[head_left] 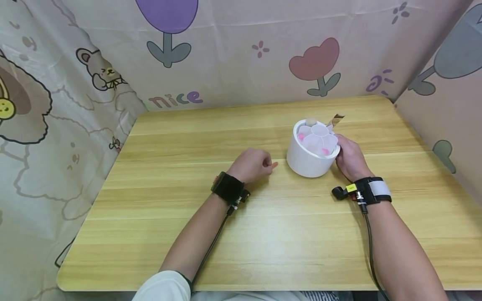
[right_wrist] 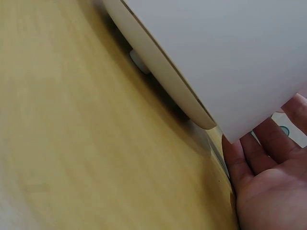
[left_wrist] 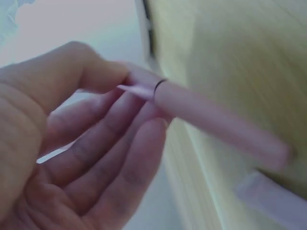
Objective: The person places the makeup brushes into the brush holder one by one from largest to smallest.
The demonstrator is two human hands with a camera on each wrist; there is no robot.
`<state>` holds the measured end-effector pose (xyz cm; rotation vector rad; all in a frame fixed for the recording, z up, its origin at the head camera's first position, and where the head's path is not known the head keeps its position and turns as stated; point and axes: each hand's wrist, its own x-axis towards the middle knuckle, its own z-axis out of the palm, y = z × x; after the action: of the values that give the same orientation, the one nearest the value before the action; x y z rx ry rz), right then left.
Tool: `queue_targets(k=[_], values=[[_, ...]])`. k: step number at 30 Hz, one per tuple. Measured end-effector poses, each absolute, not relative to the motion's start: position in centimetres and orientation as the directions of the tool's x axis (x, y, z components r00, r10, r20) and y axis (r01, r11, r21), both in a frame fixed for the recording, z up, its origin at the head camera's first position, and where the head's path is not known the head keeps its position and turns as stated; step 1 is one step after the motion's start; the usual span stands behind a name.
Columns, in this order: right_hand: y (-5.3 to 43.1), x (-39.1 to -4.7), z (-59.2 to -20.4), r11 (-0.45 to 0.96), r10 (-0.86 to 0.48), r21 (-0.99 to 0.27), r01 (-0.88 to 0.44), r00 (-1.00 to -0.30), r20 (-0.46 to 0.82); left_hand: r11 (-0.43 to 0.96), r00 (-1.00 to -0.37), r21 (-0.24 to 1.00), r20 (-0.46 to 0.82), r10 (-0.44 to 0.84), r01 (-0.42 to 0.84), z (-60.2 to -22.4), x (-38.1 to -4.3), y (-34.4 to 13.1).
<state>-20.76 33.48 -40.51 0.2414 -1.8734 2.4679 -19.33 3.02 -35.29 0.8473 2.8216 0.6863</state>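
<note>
My left hand (head_left: 251,164) pinches a slim pink pen-like stick (left_wrist: 218,122) between thumb and fingertips, above the table left of a white round container. A dark ring runs round the stick, whose far end is blurred in the left wrist view. The white container (head_left: 309,164) has a pale flower-shaped insert (head_left: 319,138) with pink spots in its top. My right hand (head_left: 352,159) grips the container's right side, its thumb near the rim. In the right wrist view, fingers (right_wrist: 273,143) curl behind the white wall; some fingertips are hidden.
A brownish strip (head_left: 336,120) sticks up at the container's back right rim. The container stands on a wooden table (head_left: 180,217), with a small foot (right_wrist: 139,62) under its base. Printed curtains (head_left: 233,62) enclose the table's back and sides. Cables (head_left: 370,246) run along both forearms.
</note>
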Motion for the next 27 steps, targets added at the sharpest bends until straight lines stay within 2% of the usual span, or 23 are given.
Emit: queue_targets(k=[17,27], values=[[33.41,-20.65,-40.51,-0.271,-0.067,-0.954,-0.131,-0.986,0.154,0.611,-0.809,0.566,0.19,0.556,0.553,-34.88,-19.28,3.68],[33.39,-20.66,-40.65,-0.29,-0.066,-0.947,-0.138,-0.984,0.163,0.569,-0.785,0.566,0.263,0.561,0.597,-35.04,-19.15,3.8]])
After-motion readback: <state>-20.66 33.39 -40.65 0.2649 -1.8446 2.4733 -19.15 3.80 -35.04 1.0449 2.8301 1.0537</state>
